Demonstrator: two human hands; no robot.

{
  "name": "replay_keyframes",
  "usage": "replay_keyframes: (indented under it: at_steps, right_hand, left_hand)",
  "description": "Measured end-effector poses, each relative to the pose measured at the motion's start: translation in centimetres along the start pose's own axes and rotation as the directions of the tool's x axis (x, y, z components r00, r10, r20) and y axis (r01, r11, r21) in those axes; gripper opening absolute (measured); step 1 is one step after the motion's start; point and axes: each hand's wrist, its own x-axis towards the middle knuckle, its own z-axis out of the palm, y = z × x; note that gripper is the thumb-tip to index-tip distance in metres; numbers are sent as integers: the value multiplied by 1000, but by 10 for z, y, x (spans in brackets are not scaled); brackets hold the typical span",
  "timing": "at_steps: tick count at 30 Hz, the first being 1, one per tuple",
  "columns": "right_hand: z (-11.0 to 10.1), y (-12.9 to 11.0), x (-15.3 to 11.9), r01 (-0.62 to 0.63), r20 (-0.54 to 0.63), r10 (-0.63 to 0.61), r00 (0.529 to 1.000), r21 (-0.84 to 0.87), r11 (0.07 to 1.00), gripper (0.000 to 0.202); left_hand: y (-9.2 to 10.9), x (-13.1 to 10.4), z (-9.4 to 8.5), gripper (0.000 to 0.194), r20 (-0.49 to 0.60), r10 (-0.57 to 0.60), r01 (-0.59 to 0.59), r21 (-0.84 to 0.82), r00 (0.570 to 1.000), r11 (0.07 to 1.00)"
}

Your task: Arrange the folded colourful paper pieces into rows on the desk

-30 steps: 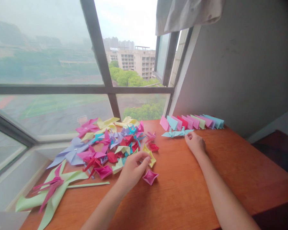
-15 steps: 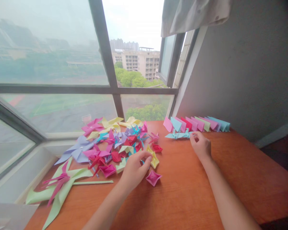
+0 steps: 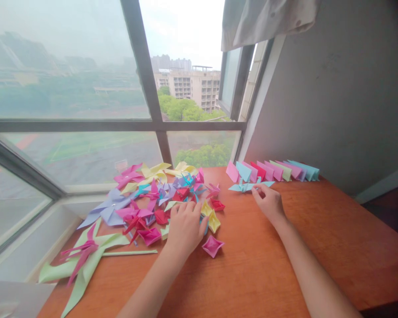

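Where the right hand (image 3: 268, 201) reaches in the head view, the light-blue paper cranes (image 3: 243, 187) lie right at its fingertips, just in front of a standing row of folded paper cards (image 3: 275, 171). Its thumb and index finger are drawn together in a narrow pinch on the near edge of the cranes, with the wings spreading out to either side.

The left hand (image 3: 185, 226) is palm down over the near right part of a pile of folded paper pieces (image 3: 152, 201), its fingers bent and close together and the thumb held apart, so the grip is partly open; whether it has hold of anything under the palm cannot be told. A yellow folded paper piece (image 3: 214, 222) lies just beside its thumb, and a pink paper star box (image 3: 212, 246) sits nearby on the wooden table (image 3: 248, 274).
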Motion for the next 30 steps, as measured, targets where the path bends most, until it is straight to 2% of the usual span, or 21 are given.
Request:
replay_keyframes:
  at_steps: [7,10,13,16,19,22,24,27,30]
  right_hand:
    - [3,-5,-2,21,39,-23,999,46,999,27]
    - [4,-6,-2,27,44,-30,999,74,997,27]
    - [4,-7,-2,16,51,-21,998,95,995,28]
    - [3,-12,-3,-4,50,-4,999,153,988,30]
    - [5,-23,-6,-56,82,31,996,332,942,32]
    - [7,-45,-14,-152,244,6,970,586,796,34]
    - [7,-63,-20,-226,377,-77,923,693,685,34]
    - [6,-83,-29,-365,529,-184,829,759,539,36]
    - [7,-89,-34,-460,586,-204,784,769,443,32]
  left_hand:
    - [-6,3,3,24,-28,-6,3,-105,1000,994]
    - [-13,2,-2,27,-115,-15,-12,-227,993,974]
    - [-18,1,-11,24,-216,-106,11,-400,971,916]
    - [-20,0,-21,21,-223,-277,82,-623,935,778]
    - [-19,-1,-28,23,-112,-400,114,-858,910,500]
    - [-15,-2,-29,21,14,-395,107,-971,919,215]
    - [-12,-4,-27,20,64,-357,98,-992,932,78]
    - [-7,-6,-24,20,104,-299,104,-994,949,-15]
    - [-4,-6,-24,21,129,-260,140,-990,957,25]
